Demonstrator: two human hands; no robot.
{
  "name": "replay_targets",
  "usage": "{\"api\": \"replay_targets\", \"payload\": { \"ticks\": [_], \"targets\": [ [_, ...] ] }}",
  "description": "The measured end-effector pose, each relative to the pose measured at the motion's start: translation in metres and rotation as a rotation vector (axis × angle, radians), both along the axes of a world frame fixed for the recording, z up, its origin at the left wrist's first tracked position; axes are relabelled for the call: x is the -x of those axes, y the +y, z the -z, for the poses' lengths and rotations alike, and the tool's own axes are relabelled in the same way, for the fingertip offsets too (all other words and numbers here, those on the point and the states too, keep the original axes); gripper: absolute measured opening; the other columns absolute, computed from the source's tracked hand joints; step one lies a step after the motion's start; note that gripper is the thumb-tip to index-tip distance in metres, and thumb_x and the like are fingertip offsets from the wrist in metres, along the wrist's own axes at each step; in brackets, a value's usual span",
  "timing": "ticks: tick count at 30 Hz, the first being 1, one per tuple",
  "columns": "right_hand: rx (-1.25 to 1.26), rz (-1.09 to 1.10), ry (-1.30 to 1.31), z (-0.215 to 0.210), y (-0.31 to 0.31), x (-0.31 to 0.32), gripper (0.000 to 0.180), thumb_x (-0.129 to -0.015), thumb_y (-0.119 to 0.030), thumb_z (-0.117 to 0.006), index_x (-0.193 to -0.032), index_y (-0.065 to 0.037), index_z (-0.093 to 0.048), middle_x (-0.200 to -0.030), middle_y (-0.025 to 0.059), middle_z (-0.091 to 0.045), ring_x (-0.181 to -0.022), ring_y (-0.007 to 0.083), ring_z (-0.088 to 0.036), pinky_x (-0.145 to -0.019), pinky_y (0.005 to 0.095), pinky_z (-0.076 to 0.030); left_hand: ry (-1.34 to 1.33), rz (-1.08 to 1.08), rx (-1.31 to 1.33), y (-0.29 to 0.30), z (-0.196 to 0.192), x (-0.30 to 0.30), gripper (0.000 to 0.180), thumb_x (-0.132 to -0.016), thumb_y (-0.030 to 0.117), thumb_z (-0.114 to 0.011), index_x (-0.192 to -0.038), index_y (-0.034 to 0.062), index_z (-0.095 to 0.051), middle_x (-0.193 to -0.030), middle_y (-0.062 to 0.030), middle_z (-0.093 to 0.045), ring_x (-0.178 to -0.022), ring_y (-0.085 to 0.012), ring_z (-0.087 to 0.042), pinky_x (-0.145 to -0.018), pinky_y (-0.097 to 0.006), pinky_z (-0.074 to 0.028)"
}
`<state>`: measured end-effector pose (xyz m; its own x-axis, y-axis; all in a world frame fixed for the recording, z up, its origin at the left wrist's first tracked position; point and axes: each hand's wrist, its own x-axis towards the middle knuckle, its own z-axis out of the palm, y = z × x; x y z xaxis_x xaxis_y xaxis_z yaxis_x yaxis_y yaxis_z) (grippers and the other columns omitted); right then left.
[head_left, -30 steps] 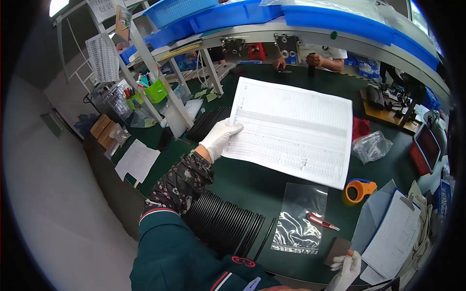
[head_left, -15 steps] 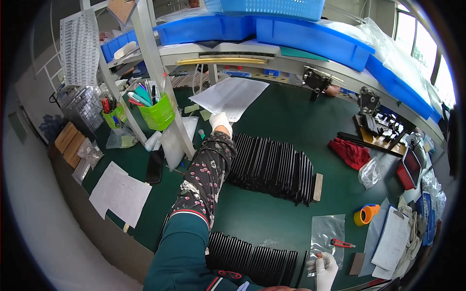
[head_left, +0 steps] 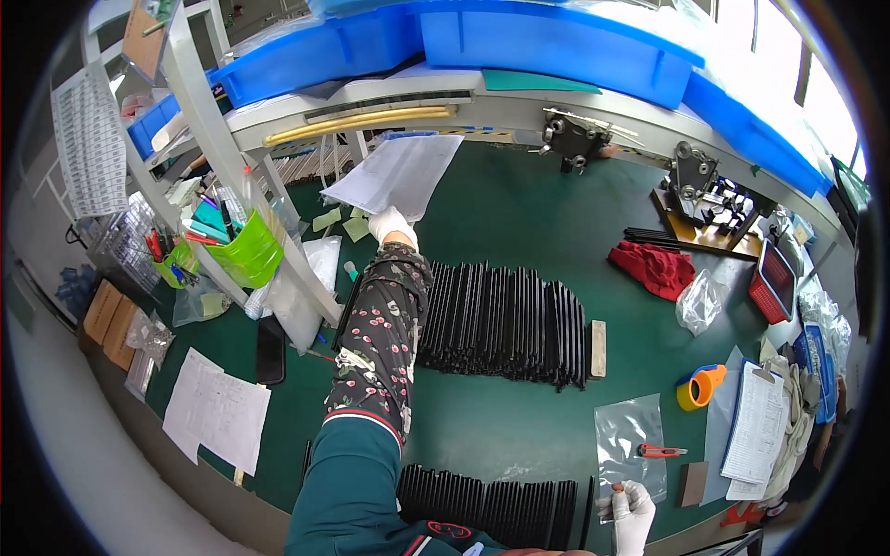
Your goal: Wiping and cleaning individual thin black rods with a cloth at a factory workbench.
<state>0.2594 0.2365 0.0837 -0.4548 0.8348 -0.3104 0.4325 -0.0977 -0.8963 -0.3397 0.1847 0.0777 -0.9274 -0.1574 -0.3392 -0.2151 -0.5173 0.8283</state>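
My left hand (head_left: 392, 227), in a white glove, reaches far forward and grips the near edge of a white paper sheet (head_left: 399, 174). The sheet spreads out beyond the hand, below the shelf beam. Under and beside that arm lies a long row of thin black strips (head_left: 501, 320), packed side by side. A second row of black strips (head_left: 487, 505) is at the near edge, partly hidden by my sleeve. My right hand (head_left: 632, 519), also gloved with a bare fingertip showing, has curled fingers by the corner of a clear plastic bag (head_left: 616, 426); what they hold is hidden.
On the bag lies a red cutter knife (head_left: 660, 451). To the right are an orange tape roll (head_left: 700, 387), a clipboard (head_left: 756, 431) and a red cloth (head_left: 652, 269). A green pen holder (head_left: 248, 255), a phone (head_left: 271, 350) and papers (head_left: 215, 408) stand left. Blue bins (head_left: 556, 42) line the shelf.
The view has shifted. My left hand has moved farther out with the paper sheet, toward the shelf. My right hand stays by the bag's corner.
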Motion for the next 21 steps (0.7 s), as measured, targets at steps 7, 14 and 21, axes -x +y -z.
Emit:
{"api": "replay_targets", "payload": {
  "ticks": [7,14,21],
  "targets": [
    [-0.106,-0.081,-0.039,0.011,-0.008,0.009,0.013,-0.096,-0.012,-0.055,-0.102,-0.003,-0.063,-0.074,0.0018,-0.064,-0.064,0.0072,-0.056,-0.06,0.0227,-0.047,0.067,-0.029,0.069,-0.013,0.046,0.072,0.033,-0.089,0.012,-0.056,-0.118,-0.0012,-0.055,-0.111,-0.015,-0.062,-0.094,-0.0287,-0.064,-0.07,-0.037,-0.053],
    [-0.021,0.025,-0.039,0.001,-0.011,0.013,0.014,-0.096,-0.011,-0.055,-0.103,-0.003,-0.063,-0.073,0.0023,-0.064,-0.064,0.0074,-0.057,-0.06,0.0225,-0.047,0.024,-0.021,0.252,0.02,-0.002,0.018,0.032,-0.095,0.017,-0.042,-0.114,-0.0026,-0.058,-0.109,-0.018,-0.065,-0.094,-0.0285,-0.067,-0.072,-0.037,-0.053],
    [-0.039,-0.003,-0.009,0.018,-0.006,0.008,0.016,-0.096,-0.01,-0.054,-0.106,-0.002,-0.064,-0.073,0.0029,-0.065,-0.064,0.0083,-0.058,-0.06,0.0222,-0.047,0.156,-0.06,0.233,0.015,0.029,0.062,0.033,-0.095,0.019,-0.046,-0.112,-0.0051,-0.06,-0.107,-0.018,-0.067,-0.094,-0.0288,-0.067,-0.069,-0.035,-0.054]
  ]
}}
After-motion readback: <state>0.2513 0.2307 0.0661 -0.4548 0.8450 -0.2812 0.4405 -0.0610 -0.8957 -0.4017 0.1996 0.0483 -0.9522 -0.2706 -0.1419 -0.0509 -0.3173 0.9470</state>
